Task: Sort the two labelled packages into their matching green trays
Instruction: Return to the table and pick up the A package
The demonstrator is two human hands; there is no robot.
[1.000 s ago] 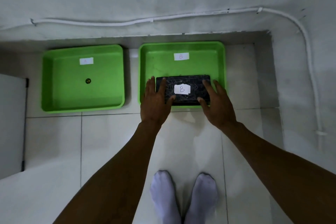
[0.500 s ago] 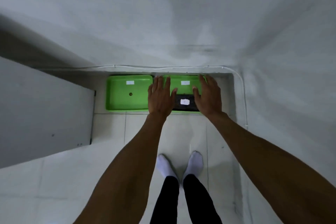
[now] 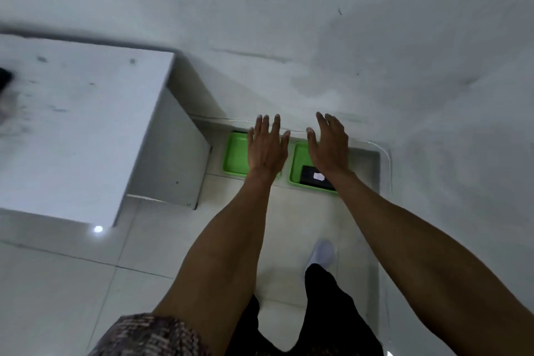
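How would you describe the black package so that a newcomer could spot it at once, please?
Find the two green trays on the floor against the wall. The package lies in the right tray, partly under the right hand. It is black with a white label; the left tray shows none.

Both trays on the floor are bright green: the left tray [image 3: 234, 155] is plain inside, and the right tray [image 3: 297, 162] holds a black package [image 3: 310, 178] with a small white label [image 3: 318, 176] on top. The floor [image 3: 138, 251] is pale, off-white tile with thin grey joints, and the wall [image 3: 318, 37] above is a dull grey-white with a few darker smudges. A white bench [image 3: 86, 130] on the left shows grey scuffs and specks. The person wears black trousers [image 3: 326, 306], a white sock [image 3: 323, 253], and a sleeve [image 3: 150, 337] in a mottled brown-and-pale check.
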